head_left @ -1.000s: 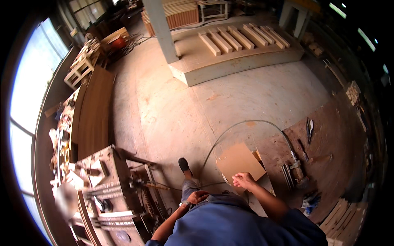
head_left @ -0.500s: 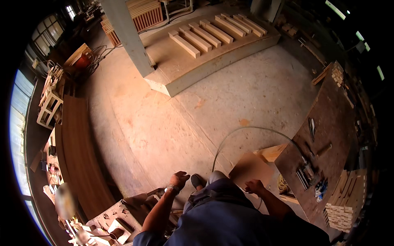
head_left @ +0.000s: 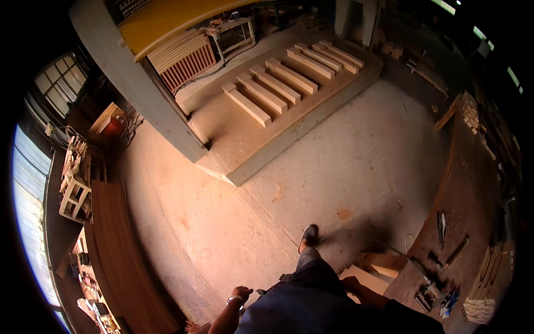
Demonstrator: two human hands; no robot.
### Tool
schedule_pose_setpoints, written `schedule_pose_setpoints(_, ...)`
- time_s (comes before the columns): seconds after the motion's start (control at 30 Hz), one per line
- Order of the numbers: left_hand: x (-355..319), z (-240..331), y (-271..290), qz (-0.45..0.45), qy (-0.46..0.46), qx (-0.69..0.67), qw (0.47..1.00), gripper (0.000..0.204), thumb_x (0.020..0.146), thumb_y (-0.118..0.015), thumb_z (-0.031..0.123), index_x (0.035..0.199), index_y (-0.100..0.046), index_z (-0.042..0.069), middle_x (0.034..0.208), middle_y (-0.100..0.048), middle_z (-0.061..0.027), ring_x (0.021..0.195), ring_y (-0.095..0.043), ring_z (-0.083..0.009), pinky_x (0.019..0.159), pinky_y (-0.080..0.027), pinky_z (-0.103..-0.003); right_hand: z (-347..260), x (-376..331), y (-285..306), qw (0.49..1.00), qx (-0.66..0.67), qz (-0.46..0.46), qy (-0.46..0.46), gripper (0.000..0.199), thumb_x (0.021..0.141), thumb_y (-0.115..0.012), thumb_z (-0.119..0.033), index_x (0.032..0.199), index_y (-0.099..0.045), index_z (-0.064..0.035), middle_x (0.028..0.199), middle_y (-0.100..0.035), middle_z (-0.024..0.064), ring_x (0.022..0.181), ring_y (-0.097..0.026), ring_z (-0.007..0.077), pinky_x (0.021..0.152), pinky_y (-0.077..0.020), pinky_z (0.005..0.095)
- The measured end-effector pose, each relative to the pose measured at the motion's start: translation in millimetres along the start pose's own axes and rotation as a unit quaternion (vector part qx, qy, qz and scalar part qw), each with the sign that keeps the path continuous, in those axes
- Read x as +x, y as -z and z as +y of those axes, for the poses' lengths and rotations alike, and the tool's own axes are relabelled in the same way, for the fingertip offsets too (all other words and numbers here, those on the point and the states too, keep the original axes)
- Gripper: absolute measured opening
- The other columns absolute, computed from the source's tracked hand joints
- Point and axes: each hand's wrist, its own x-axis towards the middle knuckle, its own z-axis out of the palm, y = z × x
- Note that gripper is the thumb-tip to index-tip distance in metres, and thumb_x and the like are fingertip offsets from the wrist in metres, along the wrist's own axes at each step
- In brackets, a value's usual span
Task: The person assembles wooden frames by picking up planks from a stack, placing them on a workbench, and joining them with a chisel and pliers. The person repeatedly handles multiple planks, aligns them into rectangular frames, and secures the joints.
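Left hand point(head_left: 241, 292) fingers curled, empty, right hand point(head_left: 350, 284) unclear

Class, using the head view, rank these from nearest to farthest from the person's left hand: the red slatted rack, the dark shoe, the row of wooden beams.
From the left hand:
1. Dark shoe, just ahead, right.
2. Red slatted rack, far ahead by the pillar.
3. Row of wooden beams, farthest, on the platform.

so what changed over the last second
The person stepped forward across the floor and away from the cluttered workbench at their left. The left hand and right hand dropped to the sides; both look empty. The stacked beams on the platform stayed put.
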Motion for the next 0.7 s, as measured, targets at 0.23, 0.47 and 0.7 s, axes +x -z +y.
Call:
schedule_pose_setpoints(0.23,-7.8,155.4,146.9,0.087,0.091,-0.137,0.982,0.043,0.094,-0.063,0.049,0.09,-0.081,0.01,0.089,-0.078,-0.0157,0.087,-0.075,-0.0283,0.082,-0.059,-0.042,-147.7,95.5,191.8,0.965,0.225,0.085,0.104,0.038,0.1,-0.07,-0.032,0.104,-0.07,0.0054,0.086,-0.075,0.0175,0.075,-0.076,0.0267,0.064,-0.0623,0.0389)
schedule_pose_setpoints(0.47,128.7,253.5,239.4,0.086,-0.035,-0.019,0.995,0.044,0.093,-0.067,0.055,0.112,-0.082,0.018,0.112,-0.079,-0.012,0.107,-0.073,-0.0335,0.093,-0.058,-0.044,-234.8,154.6,302.0,0.906,0.363,0.102,0.193,0.037,0.101,-0.067,-0.03,0.111,-0.068,0.0053,0.087,-0.074,0.0164,0.07,-0.075,0.0229,0.059,-0.0617,0.0352)
schedule_pose_setpoints(0.7,213.4,337.0,367.3,0.084,-0.137,-0.068,0.985,0.038,0.094,-0.063,0.047,0.105,-0.083,0.016,0.111,-0.078,-0.0121,0.103,-0.074,-0.0316,0.093,-0.057,-0.044,-196.8,169.8,251.6,0.929,0.356,0.102,-0.014,0.032,0.102,-0.068,-0.024,0.112,-0.065,0.0064,0.087,-0.075,0.0228,0.071,-0.076,0.0317,0.061,-0.0642,0.0434)
